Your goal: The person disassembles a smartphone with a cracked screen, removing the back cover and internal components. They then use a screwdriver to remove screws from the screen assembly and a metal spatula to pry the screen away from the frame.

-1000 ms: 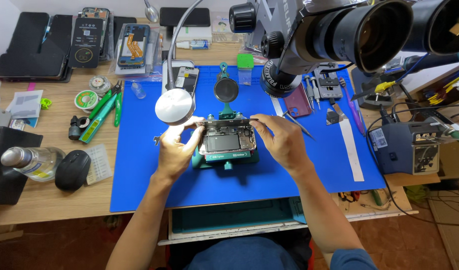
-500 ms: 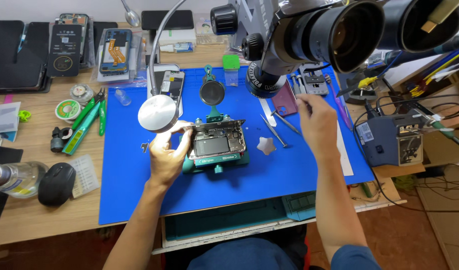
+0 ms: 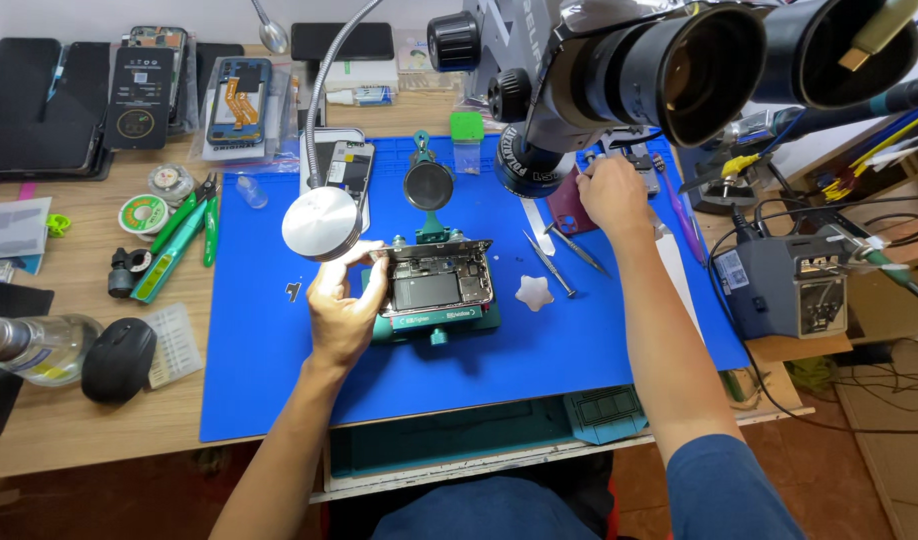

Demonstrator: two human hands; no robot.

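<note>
At the far left of my bench a clear glass bottle [image 3: 34,350] lies on its side with a little pale liquid in it, next to a black mouse [image 3: 117,360] and a small clear parts box [image 3: 173,345] whose contents are too small to tell. On the blue mat [image 3: 259,350] my left hand [image 3: 344,305] is curled around the left edge of the opened phone [image 3: 437,283], thumb and fingers gripping its frame. The phone sits clamped in a green holder [image 3: 434,322], near the middle of the mat. It looks stiff but delicate, with bare boards inside, so I judge the metal rim the only safe place to grip. Right of it lie a white star-shaped pick [image 3: 535,292] and tweezers [image 3: 549,262]. My right hand [image 3: 611,195] reaches under the microscope [image 3: 619,70] among small tools; I cannot tell whether it grips anything.
</note>
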